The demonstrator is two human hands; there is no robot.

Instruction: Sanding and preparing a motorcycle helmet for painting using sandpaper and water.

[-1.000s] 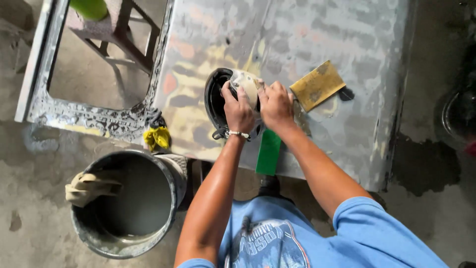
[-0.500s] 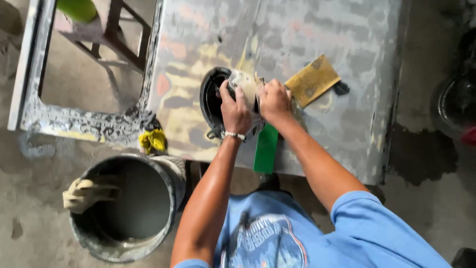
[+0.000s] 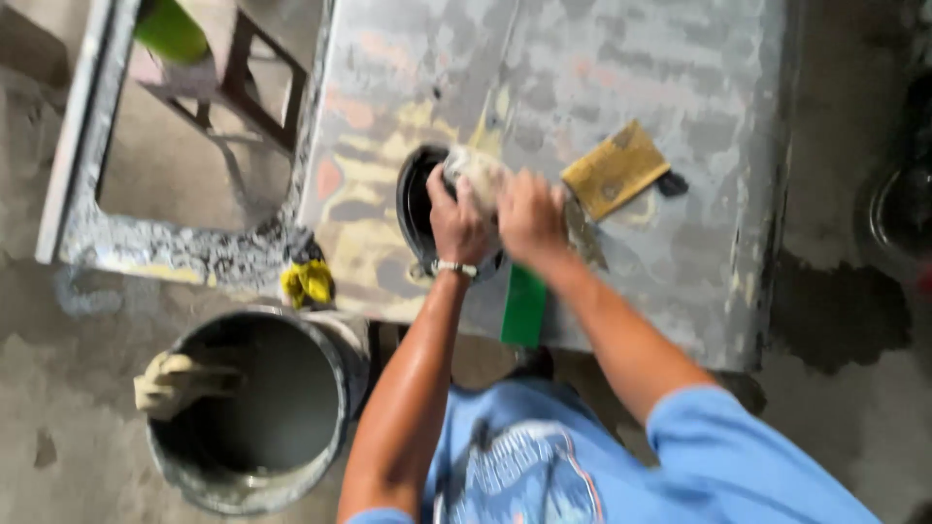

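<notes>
Concrete floor (image 3: 854,427), stained and damp in patches, surrounds one grey work slab (image 3: 621,87) smeared with yellow and orange marks. One second slab with a rectangular cut-out (image 3: 87,228) lies to its left; one wooden stool (image 3: 238,82) shows through the opening.

Items on the work slab, counted:
- One round black bowl (image 3: 416,209), near the front edge.
- One pale rag (image 3: 476,173), bunched over the bowl's right rim.
- One yellow sanding block (image 3: 615,171), just right of the hands, with one small black piece (image 3: 672,182) at its far corner.
- One green flat tool (image 3: 524,306), overhanging the front edge below the hands.

Hand state:
- Left hand (image 3: 456,228) is clenched on the rag at the bowl; one watch (image 3: 453,267) sits on its wrist.
- Right hand (image 3: 529,221) is also closed on the rag, touching the left hand.

Items on the floor, counted:
- One grey bucket (image 3: 335,388), left of the person's left arm, with one glove (image 3: 175,381) draped over its left rim.
- One yellow crumpled object (image 3: 308,281), between bucket and slab; motion blur prevents identifying it.

The person wears one blue shirt (image 3: 718,461).
</notes>
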